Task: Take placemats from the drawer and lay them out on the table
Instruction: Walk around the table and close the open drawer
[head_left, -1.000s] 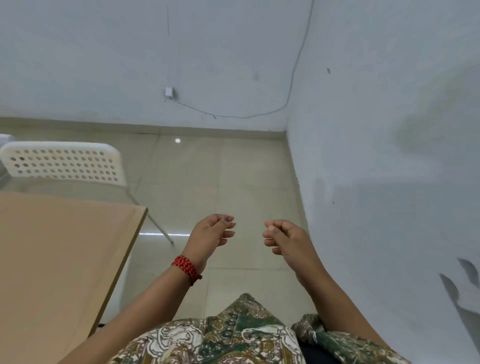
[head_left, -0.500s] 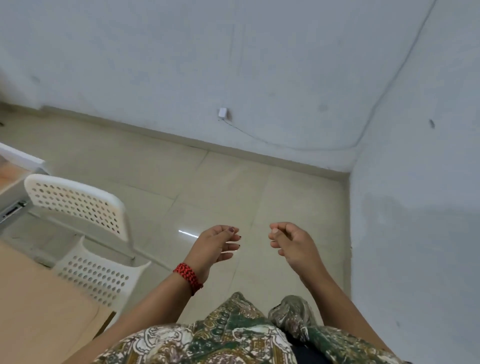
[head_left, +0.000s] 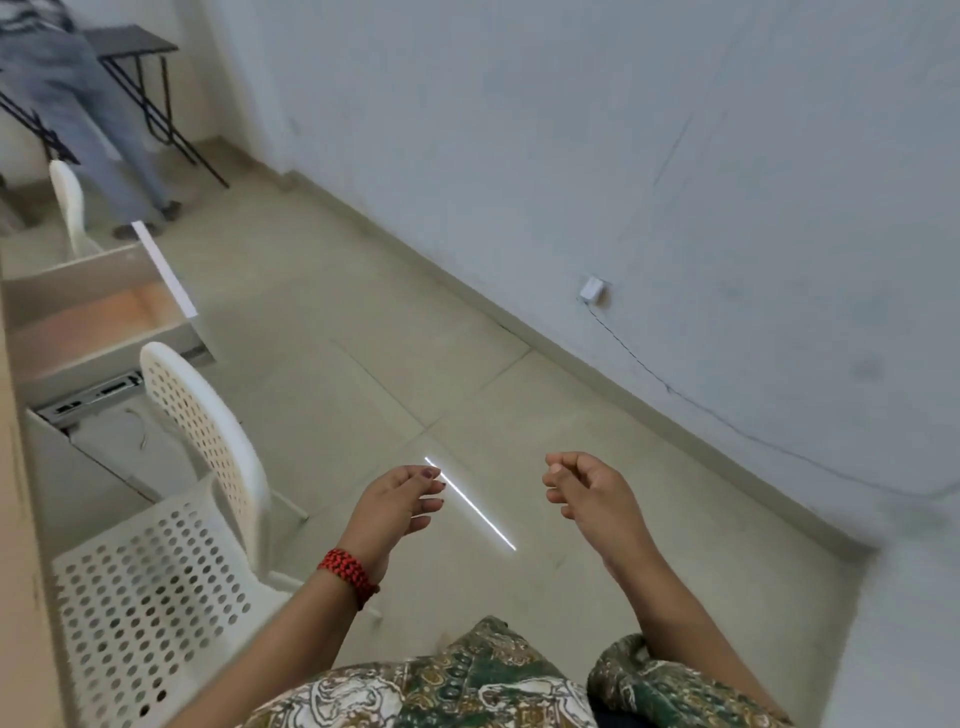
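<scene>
The pale wall (head_left: 571, 156) fills your right, with the tiled floor (head_left: 322, 322) below it. On your left a white perforated chair (head_left: 208, 431) stands by the surface (head_left: 21, 571) edge. Beyond the chair the drawer (head_left: 98, 358) is pulled out, its inside an orange blur, too smeared to tell whether placemats lie there. Your left hand (head_left: 397, 506) and right hand (head_left: 592, 493) hover apart over the floor, fingers loosely curled, holding nothing. A red bracelet (head_left: 348, 569) circles your left wrist.

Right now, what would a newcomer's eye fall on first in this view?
The two hands, left hand with a red wristband and right hand, hang loosely curled and empty over the tiled floor at bottom centre. At lower left stands a white perforated chair, and beyond it an open drawer, orange-tinted inside. Far top left, another person stands by a black table.
</scene>
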